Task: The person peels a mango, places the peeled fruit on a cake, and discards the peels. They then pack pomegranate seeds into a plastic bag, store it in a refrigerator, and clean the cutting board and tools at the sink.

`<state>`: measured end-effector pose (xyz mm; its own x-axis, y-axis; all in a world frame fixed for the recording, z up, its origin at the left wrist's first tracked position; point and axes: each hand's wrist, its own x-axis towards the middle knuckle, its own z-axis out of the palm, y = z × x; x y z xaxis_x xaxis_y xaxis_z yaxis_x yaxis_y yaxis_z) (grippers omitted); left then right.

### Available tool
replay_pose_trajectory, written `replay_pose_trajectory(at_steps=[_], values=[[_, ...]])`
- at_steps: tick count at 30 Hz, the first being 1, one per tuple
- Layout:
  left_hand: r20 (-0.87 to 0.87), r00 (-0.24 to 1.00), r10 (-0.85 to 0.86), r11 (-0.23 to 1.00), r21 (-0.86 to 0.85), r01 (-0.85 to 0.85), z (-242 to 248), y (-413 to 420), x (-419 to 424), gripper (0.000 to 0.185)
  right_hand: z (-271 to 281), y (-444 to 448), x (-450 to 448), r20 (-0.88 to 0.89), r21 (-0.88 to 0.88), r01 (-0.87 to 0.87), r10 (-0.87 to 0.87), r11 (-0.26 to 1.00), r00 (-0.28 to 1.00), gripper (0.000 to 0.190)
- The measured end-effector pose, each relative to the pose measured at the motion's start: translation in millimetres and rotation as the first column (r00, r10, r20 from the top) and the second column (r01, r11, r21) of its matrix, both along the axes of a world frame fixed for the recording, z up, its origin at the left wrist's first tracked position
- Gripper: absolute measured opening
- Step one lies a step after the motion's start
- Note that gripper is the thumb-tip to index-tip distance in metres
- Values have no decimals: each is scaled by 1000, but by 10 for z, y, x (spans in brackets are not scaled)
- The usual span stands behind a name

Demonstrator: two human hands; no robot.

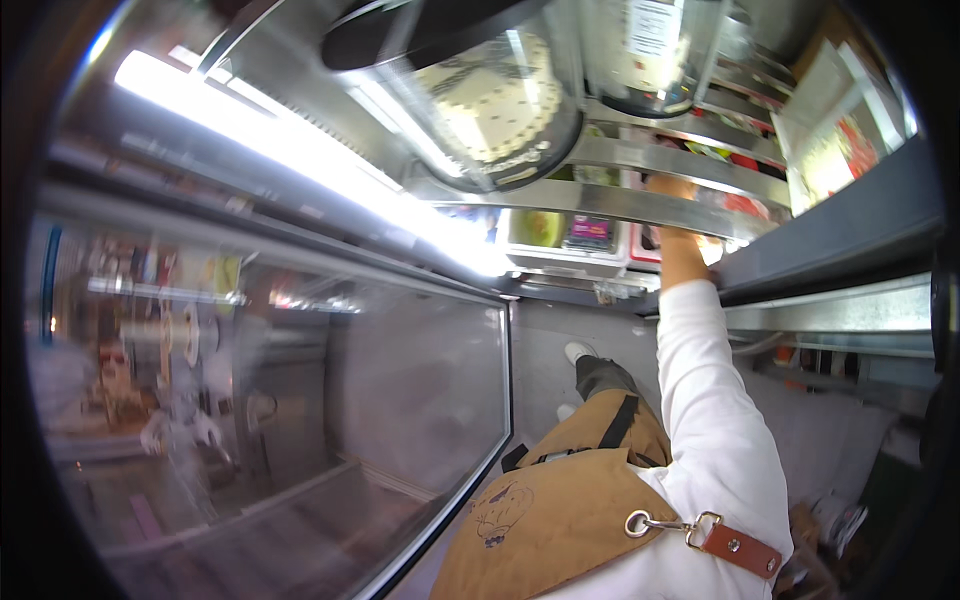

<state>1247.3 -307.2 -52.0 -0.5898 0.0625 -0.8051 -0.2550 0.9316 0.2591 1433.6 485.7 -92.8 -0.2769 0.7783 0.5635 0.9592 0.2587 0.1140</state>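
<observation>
My right hand [673, 187] reaches into a lit refrigerated cabinet, below the metal slats of a shelf [622, 204]. The slats cover much of the hand, and its fingers are too hidden to tell whether they hold anything. Around it are packed goods in red and green, blurred. Beside my forearm stands a white bin [562, 259] with a green item [536, 227] and a dark pack with a purple label [590, 231]. Above, a white cake in a clear round box [491, 101] rests on the slatted shelf. My left hand is out of view.
A glass door [412, 375] stands open on the left, with reflections in it. A bright light tube [300, 157] runs along the cabinet's side. A second clear cake box [645, 52] sits further back. To the right is a white tray-like container [832, 135] with red and pale contents.
</observation>
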Motion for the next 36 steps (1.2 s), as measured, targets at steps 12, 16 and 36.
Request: replay_pose_trajectory(at_steps=[12,16,36], values=[[120,408,905,174,772,-612,295,-1030,-456,41,241,-2553,106,-560,-293,-485,263,824,786,40],[119,727,677,118,957,-266,360,-598,-933,45,444,-3235,627,-529,-356,-515,286,780,799,30],[-163,986,-17,682,719,131,751,773,1540,44,181,-4445,2463,-378,-898,-435,395,63,837,32]])
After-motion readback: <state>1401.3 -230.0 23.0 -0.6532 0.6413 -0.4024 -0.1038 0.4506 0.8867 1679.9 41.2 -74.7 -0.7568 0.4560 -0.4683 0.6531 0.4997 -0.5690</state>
